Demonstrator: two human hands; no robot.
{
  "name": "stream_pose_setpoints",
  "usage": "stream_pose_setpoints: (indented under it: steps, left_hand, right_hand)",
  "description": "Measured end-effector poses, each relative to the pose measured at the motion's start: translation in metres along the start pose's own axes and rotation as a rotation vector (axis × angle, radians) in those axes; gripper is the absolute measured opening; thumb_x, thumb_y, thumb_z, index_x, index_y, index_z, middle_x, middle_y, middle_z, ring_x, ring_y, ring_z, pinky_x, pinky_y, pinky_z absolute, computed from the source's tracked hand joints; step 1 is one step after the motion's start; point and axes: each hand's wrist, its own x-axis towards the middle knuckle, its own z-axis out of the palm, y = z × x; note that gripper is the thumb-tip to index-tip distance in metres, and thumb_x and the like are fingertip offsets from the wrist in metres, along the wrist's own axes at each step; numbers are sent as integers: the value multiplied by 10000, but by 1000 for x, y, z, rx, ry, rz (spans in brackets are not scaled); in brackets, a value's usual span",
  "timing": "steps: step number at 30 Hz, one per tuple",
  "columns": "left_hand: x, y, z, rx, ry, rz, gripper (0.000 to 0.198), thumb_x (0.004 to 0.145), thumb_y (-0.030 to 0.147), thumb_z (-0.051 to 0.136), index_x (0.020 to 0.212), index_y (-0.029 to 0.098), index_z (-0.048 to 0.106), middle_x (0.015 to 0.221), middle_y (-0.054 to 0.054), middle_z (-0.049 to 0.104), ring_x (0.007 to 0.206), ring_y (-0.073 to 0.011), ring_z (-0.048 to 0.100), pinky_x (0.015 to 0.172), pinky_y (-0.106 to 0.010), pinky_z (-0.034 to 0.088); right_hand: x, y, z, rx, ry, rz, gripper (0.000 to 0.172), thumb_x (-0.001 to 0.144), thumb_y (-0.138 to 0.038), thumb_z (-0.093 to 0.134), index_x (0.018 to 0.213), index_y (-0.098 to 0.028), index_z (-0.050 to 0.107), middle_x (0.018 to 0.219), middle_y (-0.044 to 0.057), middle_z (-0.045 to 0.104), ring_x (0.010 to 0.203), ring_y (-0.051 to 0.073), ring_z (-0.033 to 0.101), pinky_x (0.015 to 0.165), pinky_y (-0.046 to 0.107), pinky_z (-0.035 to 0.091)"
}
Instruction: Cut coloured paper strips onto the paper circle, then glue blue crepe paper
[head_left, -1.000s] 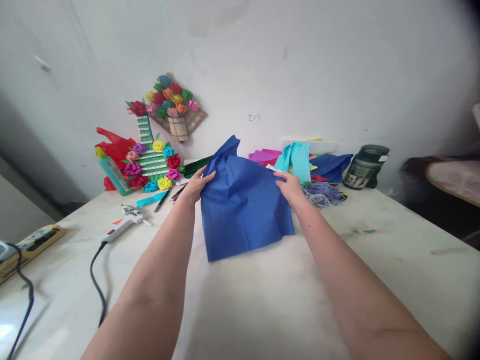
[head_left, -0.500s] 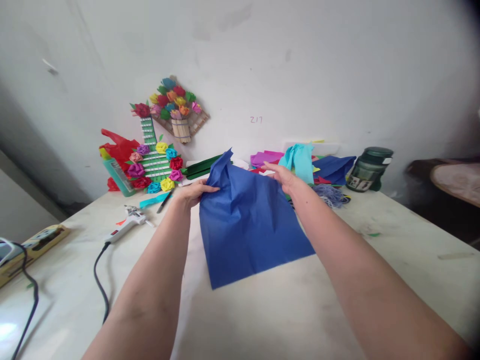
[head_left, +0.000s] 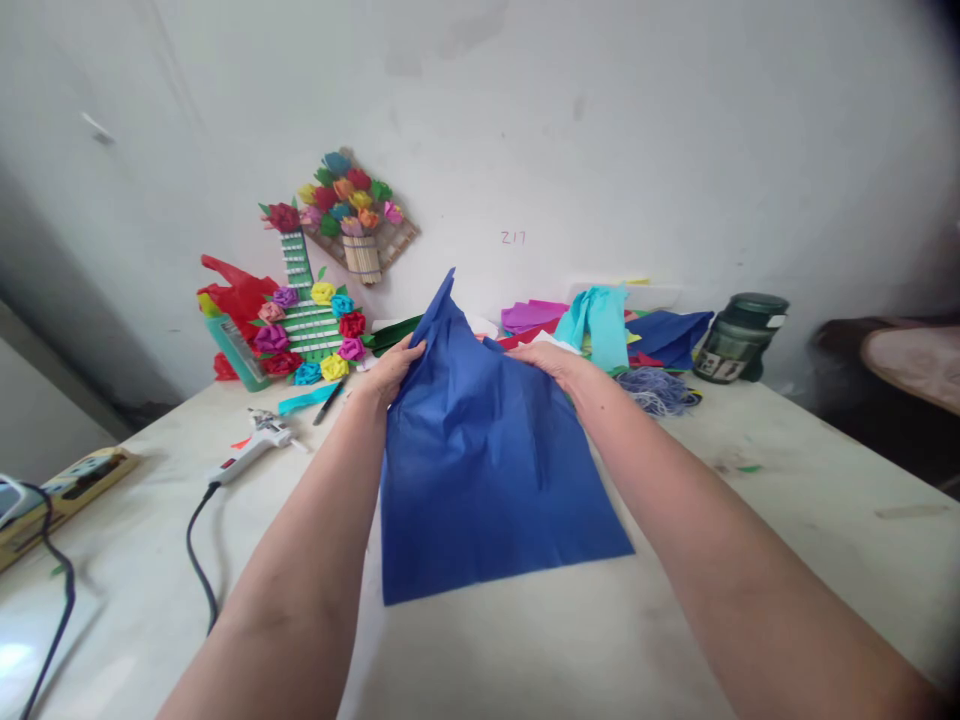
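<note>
A large sheet of blue crepe paper [head_left: 502, 490] hangs down from my two hands, its lower edge at the tabletop. My left hand [head_left: 397, 368] is closed on its upper left edge, beside a crumpled corner that points up. At the upper right edge, my right hand [head_left: 551, 362] grips the sheet, fingers pointing left. Creases run through the upper half of the paper; its lower half is smoother. Some of my fingertips are hidden behind the paper.
A glue gun [head_left: 251, 450] with a black cord lies left, near a power strip [head_left: 67, 500]. Behind stand a flower-trimmed paper guitar [head_left: 311, 320] and a green glue bottle [head_left: 236, 352]. Back right are coloured papers [head_left: 600, 320], blue-grey strings [head_left: 658, 390] and a dark green jar [head_left: 741, 338].
The blue sheet has come nearer, its lower edge now further down and more level. My right hand has moved left and closed on the upper edge; my left hand has risen slightly.
</note>
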Motion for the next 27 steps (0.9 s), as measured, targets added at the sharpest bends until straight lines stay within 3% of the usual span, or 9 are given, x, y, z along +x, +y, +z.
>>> stream_pose_setpoints:
  steps: [5,11,16,18,22,27]
  left_hand:
    - [-1,9,2,18,24,62,447,749,294,590,1186,236,515,899,-10,682,782,-157,642,768,-289,513]
    - [0,11,-6,77,49,141,466,768,360,562,1214,252,483,894,-9,680,811,-158,640,794,-289,501]
    - [0,7,-9,86,113,175,456,780,368,538,1217,251,477,928,-17,671,820,-148,629,778,-272,499]
    - [5,4,-8,90,111,175,455,772,363,546,1206,243,488,917,-18,670,789,-144,625,757,-270,500]
    - [23,-4,-10,189,135,157,412,745,345,563,1127,189,556,796,-15,662,664,-130,603,664,-254,494]
    - [45,-17,-20,404,325,168,319,709,349,572,939,137,636,643,-6,614,592,-131,559,596,-230,452]
  right_hand:
    - [1,0,11,-56,67,-89,159,578,-158,678,737,-159,682,688,35,689,635,168,632,719,326,505]
    - [3,-9,-5,-474,544,-418,200,673,-167,557,836,-141,669,781,69,683,740,187,631,767,358,469]
    - [-2,-7,-26,-662,753,-658,235,759,-222,469,918,-184,638,905,67,671,871,205,612,813,351,447]
    - [-1,-4,-31,-708,801,-637,244,770,-228,455,939,-192,629,905,63,668,869,210,608,812,350,444]
    - [7,5,-39,-824,871,-458,240,765,-237,458,922,-192,633,828,60,665,795,220,605,765,352,449]
    - [22,9,-51,-887,898,-236,230,754,-237,463,904,-217,636,833,61,653,804,226,595,744,355,441]
